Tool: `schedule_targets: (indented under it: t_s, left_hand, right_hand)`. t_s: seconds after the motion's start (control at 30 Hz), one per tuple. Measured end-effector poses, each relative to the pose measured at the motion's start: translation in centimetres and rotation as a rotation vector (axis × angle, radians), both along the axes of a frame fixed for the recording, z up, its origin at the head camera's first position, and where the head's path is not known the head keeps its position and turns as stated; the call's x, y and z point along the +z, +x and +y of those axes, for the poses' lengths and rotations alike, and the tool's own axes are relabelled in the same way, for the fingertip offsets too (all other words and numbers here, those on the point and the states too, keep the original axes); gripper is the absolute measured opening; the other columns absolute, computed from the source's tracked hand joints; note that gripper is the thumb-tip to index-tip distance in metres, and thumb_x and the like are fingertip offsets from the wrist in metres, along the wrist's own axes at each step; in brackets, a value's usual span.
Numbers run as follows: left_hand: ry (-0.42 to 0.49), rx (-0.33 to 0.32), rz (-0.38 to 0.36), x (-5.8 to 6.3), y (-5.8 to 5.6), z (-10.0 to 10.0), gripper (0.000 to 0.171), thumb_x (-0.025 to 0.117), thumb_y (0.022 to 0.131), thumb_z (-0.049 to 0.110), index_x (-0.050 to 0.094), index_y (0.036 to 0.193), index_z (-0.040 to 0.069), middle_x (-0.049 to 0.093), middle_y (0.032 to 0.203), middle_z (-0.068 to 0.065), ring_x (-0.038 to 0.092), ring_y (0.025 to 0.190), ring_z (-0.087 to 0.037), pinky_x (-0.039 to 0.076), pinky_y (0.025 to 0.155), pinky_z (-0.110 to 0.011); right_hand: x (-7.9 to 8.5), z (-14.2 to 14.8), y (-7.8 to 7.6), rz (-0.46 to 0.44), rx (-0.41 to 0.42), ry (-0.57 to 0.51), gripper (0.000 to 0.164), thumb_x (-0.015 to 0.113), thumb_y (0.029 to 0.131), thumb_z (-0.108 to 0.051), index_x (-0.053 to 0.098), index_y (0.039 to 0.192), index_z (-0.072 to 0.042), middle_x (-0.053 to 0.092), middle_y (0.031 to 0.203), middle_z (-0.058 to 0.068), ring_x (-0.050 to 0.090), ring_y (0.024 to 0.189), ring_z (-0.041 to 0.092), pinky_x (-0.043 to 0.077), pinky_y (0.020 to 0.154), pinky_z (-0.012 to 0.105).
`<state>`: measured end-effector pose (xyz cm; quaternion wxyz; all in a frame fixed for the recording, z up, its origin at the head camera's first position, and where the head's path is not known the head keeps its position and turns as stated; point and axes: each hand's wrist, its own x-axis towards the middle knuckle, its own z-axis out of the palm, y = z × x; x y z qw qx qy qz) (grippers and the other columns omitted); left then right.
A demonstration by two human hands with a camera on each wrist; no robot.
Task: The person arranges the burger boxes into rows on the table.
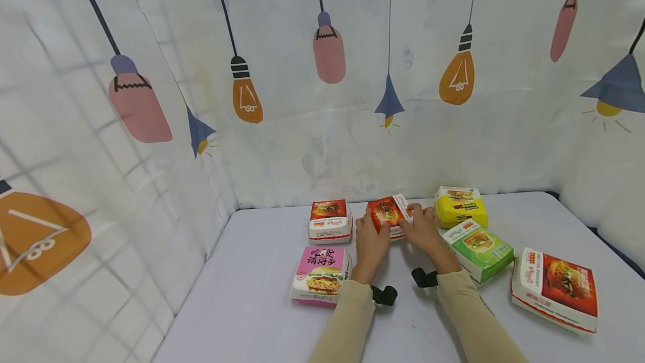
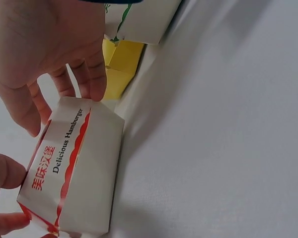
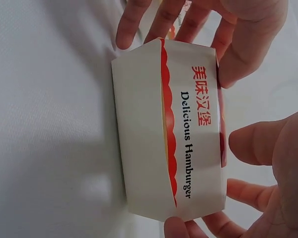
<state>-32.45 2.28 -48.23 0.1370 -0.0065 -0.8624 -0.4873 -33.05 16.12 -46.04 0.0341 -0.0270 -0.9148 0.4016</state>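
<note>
A red-and-white burger box (image 1: 386, 213) rests on the table at the back, between both hands. My left hand (image 1: 372, 243) holds its left end, thumb near the top edge and fingers along the side. At the other end, my right hand (image 1: 426, 235) holds it the same way. The wrist views show the box's white front (image 3: 144, 129) with "Delicious Hamburger" lettering and a wavy red band. The lid appears closed. Part of the red top is hidden by the fingers.
Left stand another red-and-white box (image 1: 330, 222) and a pink box (image 1: 321, 274). To the right are a yellow box (image 1: 461, 207), a green box (image 1: 478, 250) touching or close to it, and a larger red-and-white box (image 1: 555, 290). A printed curtain (image 1: 282, 167) hangs behind the table (image 1: 242, 296).
</note>
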Motion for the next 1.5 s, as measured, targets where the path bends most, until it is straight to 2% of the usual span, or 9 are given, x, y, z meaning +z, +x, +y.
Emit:
schedule_targets:
  t_s: [0.23, 0.43, 0.6, 0.9, 1.1, 1.27, 1.37, 1.5]
  left_hand:
    - [0.015, 0.015, 0.029, -0.04, 0.15, 0.05, 0.051, 0.060, 0.099, 0.019, 0.047, 0.145, 0.002, 0.053, 0.127, -0.023, 0.059, 0.114, -0.038, 0.050, 0.096, -0.055]
    - [0.011, 0.049, 0.048, 0.00, 0.24, 0.04, 0.043, 0.059, 0.099, 0.018, 0.055, 0.140, 0.005, 0.050, 0.123, -0.021, 0.056, 0.108, -0.033, 0.049, 0.093, -0.050]
    - [-0.010, 0.072, 0.086, 0.00, 0.27, 0.02, 0.045, 0.062, 0.098, 0.017, 0.057, 0.141, 0.004, 0.050, 0.123, -0.021, 0.050, 0.116, -0.035, 0.046, 0.095, -0.053]
    - [-0.031, 0.062, 0.090, 0.02, 0.14, -0.02, 0.051, 0.065, 0.096, 0.019, 0.053, 0.143, 0.002, 0.051, 0.127, -0.020, 0.048, 0.120, -0.038, 0.043, 0.099, -0.055]
    - [-0.013, 0.049, 0.091, 0.10, 0.20, -0.07, 0.046, 0.066, 0.096, 0.017, 0.051, 0.136, 0.001, 0.054, 0.125, -0.018, 0.050, 0.111, -0.033, 0.043, 0.096, -0.049]
    - [-0.021, 0.040, 0.092, 0.11, 0.31, -0.11, 0.043, 0.065, 0.097, 0.017, 0.052, 0.135, 0.000, 0.054, 0.127, -0.018, 0.049, 0.111, -0.032, 0.044, 0.094, -0.048]
    - [-0.031, 0.041, 0.095, 0.21, 0.32, -0.08, 0.044, 0.065, 0.097, 0.017, 0.053, 0.136, 0.000, 0.054, 0.128, -0.019, 0.050, 0.113, -0.033, 0.044, 0.095, -0.049]
    - [-0.046, 0.046, 0.087, 0.21, 0.28, -0.01, 0.048, 0.064, 0.097, 0.019, 0.053, 0.140, 0.000, 0.052, 0.131, -0.021, 0.049, 0.119, -0.036, 0.044, 0.099, -0.052]
  right_hand:
    - [0.12, -0.18, 0.22, 0.000, -0.001, 0.014, 0.055, 0.052, 0.102, -0.024, 0.034, 0.150, -0.002, 0.029, 0.130, 0.032, 0.027, 0.122, 0.048, 0.037, 0.093, 0.058]
    - [0.12, -0.11, 0.23, -0.013, 0.009, 0.032, 0.055, 0.048, 0.104, -0.024, 0.035, 0.155, -0.009, 0.034, 0.125, 0.030, 0.033, 0.115, 0.044, 0.039, 0.083, 0.049]
    - [-0.04, 0.00, 0.16, -0.003, 0.027, 0.042, 0.051, 0.043, 0.105, -0.023, 0.037, 0.154, -0.010, 0.039, 0.123, 0.029, 0.040, 0.108, 0.042, 0.039, 0.077, 0.043]
    - [-0.18, -0.14, 0.20, 0.039, 0.013, 0.056, 0.044, 0.041, 0.106, -0.021, 0.043, 0.147, -0.005, 0.042, 0.120, 0.029, 0.042, 0.106, 0.042, 0.040, 0.078, 0.045]
    - [-0.24, -0.27, 0.25, 0.049, -0.008, 0.034, 0.038, 0.041, 0.106, -0.020, 0.045, 0.141, -0.004, 0.033, 0.136, 0.030, 0.036, 0.122, 0.047, 0.042, 0.093, 0.058]
    - [-0.37, -0.20, 0.10, 0.109, 0.017, 0.051, 0.036, 0.041, 0.105, -0.015, 0.046, 0.138, 0.000, 0.026, 0.158, 0.029, 0.026, 0.141, 0.054, 0.028, 0.114, 0.067]
    - [-0.35, -0.22, 0.03, 0.124, 0.038, 0.059, 0.046, 0.041, 0.105, -0.013, 0.038, 0.147, 0.003, 0.036, 0.156, 0.026, 0.025, 0.146, 0.052, 0.019, 0.120, 0.066]
    - [-0.36, -0.30, 0.02, 0.106, 0.043, 0.052, 0.057, 0.040, 0.105, -0.013, 0.025, 0.156, 0.004, 0.048, 0.147, 0.023, 0.031, 0.144, 0.050, 0.023, 0.120, 0.065]
